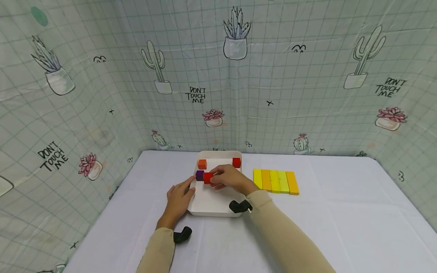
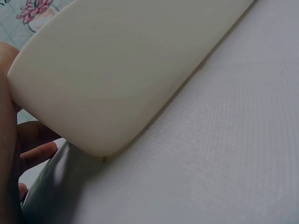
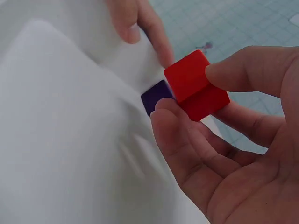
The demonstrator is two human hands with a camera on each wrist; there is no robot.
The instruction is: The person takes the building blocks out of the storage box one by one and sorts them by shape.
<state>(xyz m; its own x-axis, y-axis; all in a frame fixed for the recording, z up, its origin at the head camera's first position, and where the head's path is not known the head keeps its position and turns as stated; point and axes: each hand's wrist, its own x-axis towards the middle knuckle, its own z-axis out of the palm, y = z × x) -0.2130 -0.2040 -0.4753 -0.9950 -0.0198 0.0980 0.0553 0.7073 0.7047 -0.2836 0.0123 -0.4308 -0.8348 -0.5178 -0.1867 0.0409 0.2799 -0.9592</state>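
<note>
**Red cube pinched above the tray**

The red cube is pinched in the right hand, just beside a purple cube on the white tray. The left hand rests on the tray's left edge, fingers apparently relaxed.

You had a row of yellow and orange blocks lying on the white surface, well right of the tray. An orange cube and another red cube sat apart near the tray's far edge.
</note>
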